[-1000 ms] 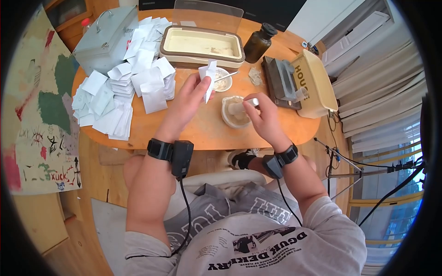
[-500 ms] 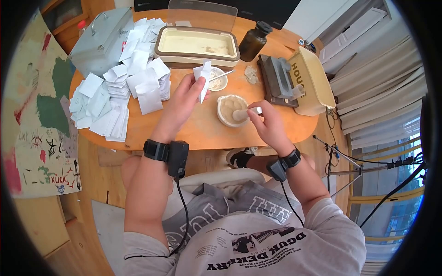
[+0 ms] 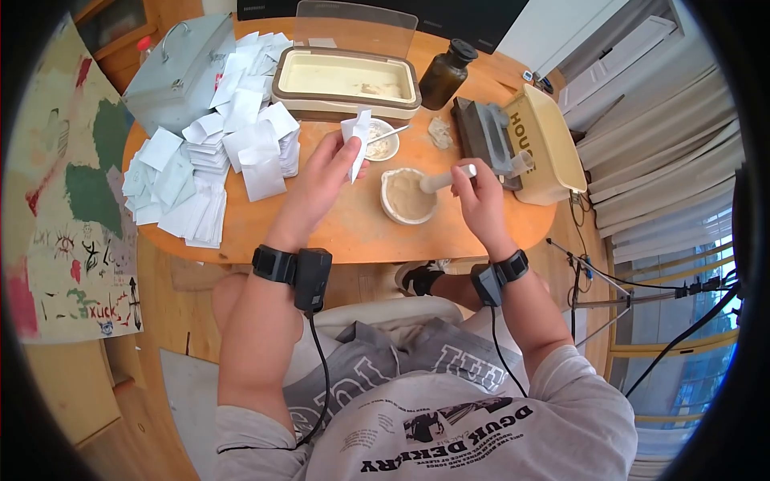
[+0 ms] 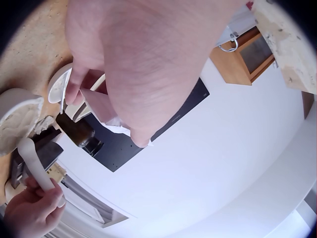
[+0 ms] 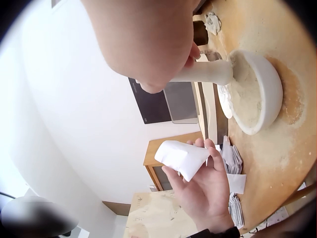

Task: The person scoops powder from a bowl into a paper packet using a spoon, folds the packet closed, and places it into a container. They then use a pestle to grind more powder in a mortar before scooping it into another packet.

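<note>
My left hand [image 3: 325,170] pinches a folded white paper packet [image 3: 357,144] upright between thumb and fingers; in the right wrist view the packet [image 5: 181,157] flares at one end. The fingers of my right hand [image 3: 483,204] grip the handle of a white pestle [image 3: 439,181]. Its rounded head overlaps the right rim of a white mortar [image 3: 387,207], which holds beige powder [image 3: 411,196]. From the left wrist, the pestle [image 4: 34,163] slants beside the mortar [image 4: 29,101]. Behind the packet stands a small white bowl [image 3: 395,146] of pale powder with a spoon [image 3: 395,132] leaning in it.
Stacks of white paper packets [image 3: 261,168] cover the table's left side, before a grey metal case [image 3: 172,80]. A cream box [image 3: 345,76] with a raised clear lid, a dark brown bottle [image 3: 443,76], a grey scale [image 3: 477,132] and a cream bin [image 3: 545,144] line the back and right.
My right hand has swung the pestle from inside the mortar out to its right rim, uncovering the powder. The left hand keeps the packet in nearly the same place.
</note>
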`<state>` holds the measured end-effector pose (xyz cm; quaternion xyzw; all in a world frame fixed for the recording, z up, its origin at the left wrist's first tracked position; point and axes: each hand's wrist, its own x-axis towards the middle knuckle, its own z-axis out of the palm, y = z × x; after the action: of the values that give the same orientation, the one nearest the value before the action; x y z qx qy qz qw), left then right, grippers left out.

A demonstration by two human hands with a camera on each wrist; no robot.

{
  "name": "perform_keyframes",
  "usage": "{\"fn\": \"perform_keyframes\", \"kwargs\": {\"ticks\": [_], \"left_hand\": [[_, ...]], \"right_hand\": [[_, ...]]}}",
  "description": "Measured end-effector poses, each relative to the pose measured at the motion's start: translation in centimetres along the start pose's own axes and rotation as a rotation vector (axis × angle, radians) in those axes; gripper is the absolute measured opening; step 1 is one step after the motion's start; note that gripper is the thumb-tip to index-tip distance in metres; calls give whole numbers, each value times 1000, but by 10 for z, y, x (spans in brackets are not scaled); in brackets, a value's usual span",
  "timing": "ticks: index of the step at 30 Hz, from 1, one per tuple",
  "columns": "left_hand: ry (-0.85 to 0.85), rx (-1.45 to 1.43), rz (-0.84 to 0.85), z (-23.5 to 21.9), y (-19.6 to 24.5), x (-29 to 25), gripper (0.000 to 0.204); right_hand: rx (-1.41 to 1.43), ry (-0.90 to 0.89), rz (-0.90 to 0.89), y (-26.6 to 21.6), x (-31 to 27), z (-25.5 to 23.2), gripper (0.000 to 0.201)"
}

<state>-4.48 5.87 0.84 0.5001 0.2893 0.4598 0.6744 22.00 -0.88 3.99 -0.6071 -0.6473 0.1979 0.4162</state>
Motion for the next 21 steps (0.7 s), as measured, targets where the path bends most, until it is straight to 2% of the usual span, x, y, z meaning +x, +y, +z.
{"fn": "perform_keyframes", "kwargs": {"ticks": [8, 10, 13, 16, 19, 21], "left_hand": [[18, -64, 13, 5, 7, -4, 47], [22, -150, -4, 2, 6, -2, 48], [33, -185, -1, 2, 6, -3, 48], [44, -183, -6, 2, 7, -3, 48], [35, -200, 3, 2, 7, -3, 48], [28, -203, 8, 2, 6, -2, 48]], "right_hand": [[-18, 15, -20, 5, 26, 8, 20], [-145, -87, -27, 2, 31, 8, 19], [-12, -55, 16, -5, 36, 13, 20], [-80, -116, -33, 1, 37, 16, 23], [18, -80, -20, -8, 35, 23, 24], [-39, -114, -47, -14, 33, 25, 24]]}}
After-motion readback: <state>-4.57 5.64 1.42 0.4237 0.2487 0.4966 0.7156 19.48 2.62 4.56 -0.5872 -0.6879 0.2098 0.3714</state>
